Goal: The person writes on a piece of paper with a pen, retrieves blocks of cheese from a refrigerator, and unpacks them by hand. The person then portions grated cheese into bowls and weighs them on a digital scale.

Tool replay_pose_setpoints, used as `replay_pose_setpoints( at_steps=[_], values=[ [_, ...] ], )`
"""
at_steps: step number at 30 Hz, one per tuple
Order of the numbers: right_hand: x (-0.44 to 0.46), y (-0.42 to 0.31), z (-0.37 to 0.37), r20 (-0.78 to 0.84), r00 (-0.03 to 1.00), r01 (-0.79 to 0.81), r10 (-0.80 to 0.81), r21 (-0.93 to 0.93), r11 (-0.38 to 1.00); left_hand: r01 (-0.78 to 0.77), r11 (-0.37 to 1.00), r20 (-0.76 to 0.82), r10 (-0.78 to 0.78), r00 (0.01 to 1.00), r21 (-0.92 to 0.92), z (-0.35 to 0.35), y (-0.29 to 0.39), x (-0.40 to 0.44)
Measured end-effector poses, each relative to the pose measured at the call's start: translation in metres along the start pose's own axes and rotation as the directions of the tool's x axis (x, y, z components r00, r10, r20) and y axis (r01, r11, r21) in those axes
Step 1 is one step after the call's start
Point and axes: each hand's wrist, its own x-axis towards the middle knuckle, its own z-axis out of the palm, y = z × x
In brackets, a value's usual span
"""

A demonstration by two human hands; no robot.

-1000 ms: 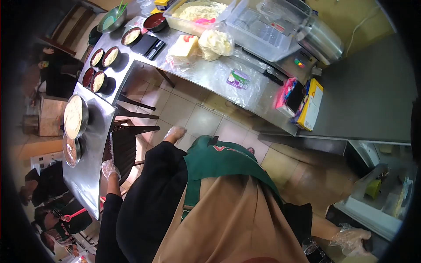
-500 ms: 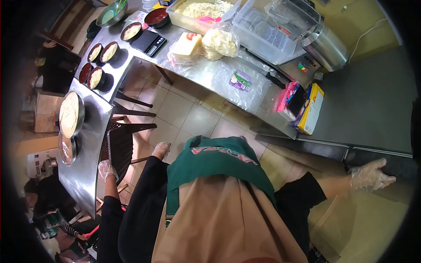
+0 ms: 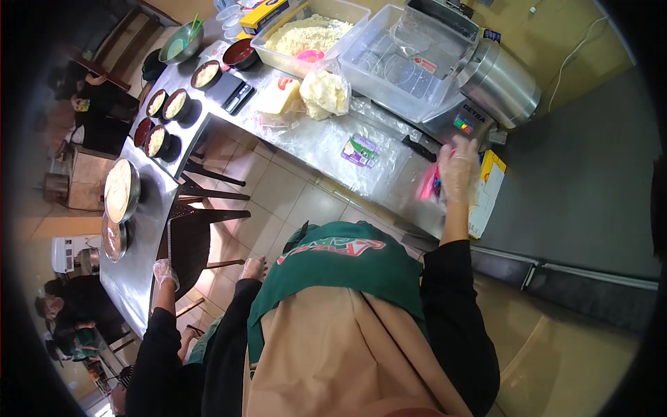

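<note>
My right hand [image 3: 460,170], in a clear plastic glove, is over the counter's right end with fingers stretched out and somewhat blurred. It covers most of a pink packet [image 3: 429,184] and the dark flat object on it. Beside the hand stands a yellow and white box [image 3: 488,194]. My left hand [image 3: 254,268], also gloved, hangs low beside my green apron [image 3: 313,260]. Its fingers are loosely bent, and no object shows in it. Another gloved hand [image 3: 165,273], apparently a co-worker's, is at the edge of the left steel table [image 3: 149,236].
A black-handled knife [image 3: 419,148] lies near a label card [image 3: 360,150]. Behind are a clear tub [image 3: 375,76], a steel machine [image 3: 500,83], a bag of pale food [image 3: 324,94] and a scale [image 3: 233,92]. Bowls [image 3: 121,191] stand left; chairs [image 3: 191,240] are below.
My right hand has swung from the far right, below the grey surface, up and left to the pink packet. My left hand has dropped slightly, and the camera view has shifted.
</note>
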Motion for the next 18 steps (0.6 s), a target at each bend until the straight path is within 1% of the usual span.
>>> replay_pose_setpoints(
  at_steps=[1,3,5,6,7,8,9,10,11,12,13,14,15,17,18],
  values=[
    [-0.001,0.01,0.015,0.002,1.0,0.002,-0.002,0.007,1.0,0.039,0.997,0.021,-0.037,0.999,-0.063,0.001,0.002,-0.001],
    [0.0,0.027,0.033,0.058,0.977,0.206,-0.203,-0.037,0.978,0.085,0.98,0.044,-0.078,0.996,-0.178,0.003,0.001,0.001],
    [0.009,0.025,0.028,0.094,0.977,0.197,-0.192,-0.048,0.979,0.1,0.944,0.049,-0.089,0.995,-0.316,-0.001,0.001,0.003],
    [0.013,0.023,0.027,0.123,0.975,0.192,-0.183,-0.065,0.979,0.112,0.893,0.035,-0.108,0.994,-0.437,-0.005,0.002,0.004],
    [0.017,0.025,0.033,0.116,0.976,0.195,-0.186,-0.071,0.978,0.022,0.993,0.037,-0.017,0.999,-0.118,-0.014,0.002,0.004],
    [0.019,0.028,0.04,0.12,0.976,0.19,-0.181,-0.068,0.979,0.011,1.0,0.006,-0.011,1.0,0.021,-0.026,0.013,-0.007],
    [0.022,0.032,0.047,0.129,0.98,0.164,-0.155,-0.064,0.984,-0.004,0.999,-0.012,0.004,1.0,0.045,-0.026,0.027,-0.021],
    [0.023,0.034,0.052,0.137,0.983,0.136,-0.126,-0.063,0.989,-0.032,0.999,-0.001,0.032,0.999,0.03,-0.022,0.044,-0.034],
    [0.024,0.034,0.052,0.111,0.983,0.156,-0.148,-0.073,0.985,-0.069,0.997,0.051,0.07,0.996,-0.017,-0.009,0.066,-0.05],
    [0.026,0.032,0.051,0.112,0.984,0.147,-0.138,-0.076,0.986,-0.106,0.991,0.137,0.117,0.984,-0.085,0.01,0.093,-0.067],
    [0.027,0.03,0.049,0.149,0.985,0.101,-0.091,-0.059,0.993,-0.138,0.98,0.234,0.168,0.958,-0.143,0.029,0.12,-0.088],
    [0.028,0.029,0.049,0.185,0.982,0.055,-0.045,-0.044,0.998,-0.163,0.968,0.313,0.217,0.925,-0.189,0.044,0.145,-0.107],
    [0.028,0.031,0.05,0.187,0.981,0.049,-0.041,-0.037,0.998,-0.189,0.954,0.378,0.268,0.886,-0.232,0.058,0.17,-0.126],
    [0.027,0.031,0.05,0.159,0.986,0.06,-0.055,-0.031,0.998,-0.237,0.92,0.443,0.362,0.82,-0.311,0.085,0.21,-0.158],
    [0.027,0.032,0.048,0.129,0.989,0.079,-0.075,-0.026,0.997,-0.276,0.897,0.442,0.414,0.796,-0.345,0.097,0.226,-0.17]
  ],
)
